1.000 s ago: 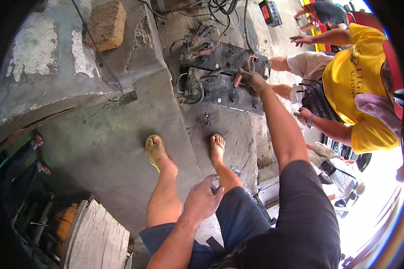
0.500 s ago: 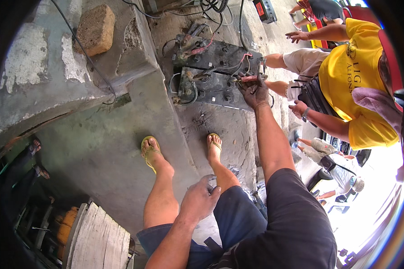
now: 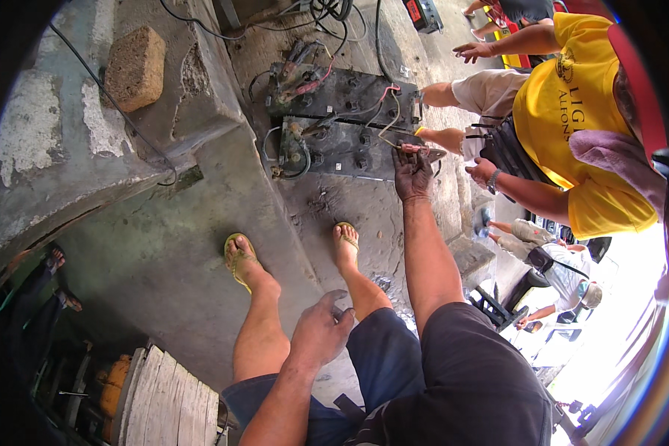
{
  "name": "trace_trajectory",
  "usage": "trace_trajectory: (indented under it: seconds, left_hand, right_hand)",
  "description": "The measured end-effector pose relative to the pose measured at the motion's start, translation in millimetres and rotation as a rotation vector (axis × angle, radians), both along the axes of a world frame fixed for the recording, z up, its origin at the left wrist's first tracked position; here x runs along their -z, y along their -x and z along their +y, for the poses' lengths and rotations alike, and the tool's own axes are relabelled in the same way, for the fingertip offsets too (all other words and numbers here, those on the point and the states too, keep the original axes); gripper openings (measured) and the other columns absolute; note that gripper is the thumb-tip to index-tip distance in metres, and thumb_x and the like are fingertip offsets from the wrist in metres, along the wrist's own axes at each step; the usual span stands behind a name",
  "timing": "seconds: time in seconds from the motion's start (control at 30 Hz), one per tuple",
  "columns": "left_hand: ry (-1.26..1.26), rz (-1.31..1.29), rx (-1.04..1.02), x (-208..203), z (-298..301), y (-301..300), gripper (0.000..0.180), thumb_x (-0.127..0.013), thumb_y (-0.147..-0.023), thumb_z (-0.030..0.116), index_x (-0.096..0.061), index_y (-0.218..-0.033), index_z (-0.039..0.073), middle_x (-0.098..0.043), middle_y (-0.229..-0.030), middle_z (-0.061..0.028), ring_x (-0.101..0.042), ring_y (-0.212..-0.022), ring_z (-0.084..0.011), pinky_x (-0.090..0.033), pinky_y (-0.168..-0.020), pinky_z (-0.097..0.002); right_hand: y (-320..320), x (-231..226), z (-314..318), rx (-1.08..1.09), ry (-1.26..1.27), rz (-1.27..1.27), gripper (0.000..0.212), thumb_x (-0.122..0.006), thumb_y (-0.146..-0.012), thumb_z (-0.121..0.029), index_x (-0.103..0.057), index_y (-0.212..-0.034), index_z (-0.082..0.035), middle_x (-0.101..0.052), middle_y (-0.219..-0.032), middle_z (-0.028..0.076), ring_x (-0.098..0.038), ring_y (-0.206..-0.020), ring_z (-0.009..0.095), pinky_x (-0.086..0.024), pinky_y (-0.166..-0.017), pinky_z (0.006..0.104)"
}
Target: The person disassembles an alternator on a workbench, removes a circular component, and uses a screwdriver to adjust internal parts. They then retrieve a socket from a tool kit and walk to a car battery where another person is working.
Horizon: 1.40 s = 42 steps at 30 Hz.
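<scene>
My right hand point(image 3: 415, 176) reaches out to the right end of the nearer black battery point(image 3: 342, 151) and grips a red-handled battery clamp point(image 3: 414, 149). A thin wire runs from the clamp back over the batteries. The clamp's jaw points right, past the battery's end; whether it touches anything there I cannot tell. Just beyond lies a second black battery point(image 3: 349, 95), with another red-handled clamp point(image 3: 305, 88) and cables at its left end. My left hand point(image 3: 321, 331) hovers above my lap with nothing in it, thumb and loosely bent fingers apart. Both hands are darkly smudged.
A person in a yellow shirt point(image 3: 554, 111) stands close to the batteries' right end, hands out in front. A brown block point(image 3: 135, 68) rests on the concrete ledge point(image 3: 33, 141) at left. Cables point(image 3: 334, 11) coil at the back. A wooden board point(image 3: 163, 401) lies lower left.
My right hand has drawn the red clamp a little to the right and nearer, towards the battery's end. My left hand has stayed over my lap. The whole view has shifted slightly.
</scene>
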<state>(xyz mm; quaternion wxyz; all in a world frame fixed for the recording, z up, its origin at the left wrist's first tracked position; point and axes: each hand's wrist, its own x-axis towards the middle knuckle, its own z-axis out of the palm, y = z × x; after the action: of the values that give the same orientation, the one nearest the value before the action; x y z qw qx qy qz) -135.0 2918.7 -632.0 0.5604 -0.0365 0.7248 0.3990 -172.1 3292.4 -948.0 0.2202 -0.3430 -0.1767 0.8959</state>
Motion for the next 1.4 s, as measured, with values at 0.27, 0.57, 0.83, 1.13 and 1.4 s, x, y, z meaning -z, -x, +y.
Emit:
trace_trajectory:
  seconds: [0.27,0.57,0.83,1.13,1.4]
  left_hand:
    - [0.0,-0.062,-0.035,-1,-2,-2,0.05,-0.069,-0.102,0.028,-0.063,-0.144,-0.001,-0.08,-0.106,-0.0262,-0.077,-0.104,-0.0432,-0.059,-0.095,-0.0491]
    - [0.026,0.008,-0.023,4,-12,-11,0.051,-0.068,-0.104,0.034,-0.064,-0.144,0.003,-0.078,-0.112,-0.0245,-0.075,-0.11,-0.0424,-0.057,-0.101,-0.0486]
    - [0.0,-0.065,-0.044,0,-16,-6,0.054,-0.066,-0.104,0.036,-0.062,-0.146,0.002,-0.078,-0.114,-0.0257,-0.074,-0.113,-0.0438,-0.055,-0.104,-0.0529]
    - [-0.004,0.111,-0.067,5,-26,-1,0.048,-0.071,-0.102,0.029,-0.064,-0.141,0.003,-0.08,-0.105,-0.0239,-0.077,-0.102,-0.0419,-0.059,-0.096,-0.0498]
    - [0.027,-0.042,-0.055,6,-25,8,0.054,-0.066,-0.105,0.036,-0.061,-0.147,0.003,-0.078,-0.117,-0.0258,-0.073,-0.116,-0.0447,-0.055,-0.106,-0.0532]
  right_hand:
    - [17,-22,-2,0.009,0.246,0.104,0.019,-0.072,-0.101,-0.013,-0.073,-0.119,-0.008,-0.077,-0.119,0.013,-0.07,-0.124,0.031,-0.046,-0.125,0.0523]
    - [67,-41,-157,2.394,2.256,0.932,0.05,-0.057,-0.109,-0.038,-0.066,-0.149,-0.009,-0.072,-0.142,0.02,-0.068,-0.132,0.039,-0.054,-0.114,0.0506]
    - [99,30,-189,2.563,2.066,1.306,0.037,-0.057,-0.106,-0.028,-0.079,-0.129,-0.008,-0.073,-0.14,0.021,-0.071,-0.129,0.039,-0.06,-0.106,0.0496]
    - [107,25,-155,1.923,2.918,1.076,0.045,-0.058,-0.105,-0.028,-0.06,-0.141,0.0,-0.073,-0.13,0.031,-0.073,-0.119,0.046,-0.062,-0.098,0.0518]
    - [114,-13,-192,2.551,1.967,1.424,0.041,-0.062,-0.103,-0.03,-0.076,-0.14,-0.016,-0.073,-0.144,0.016,-0.069,-0.135,0.035,-0.059,-0.11,0.0469]
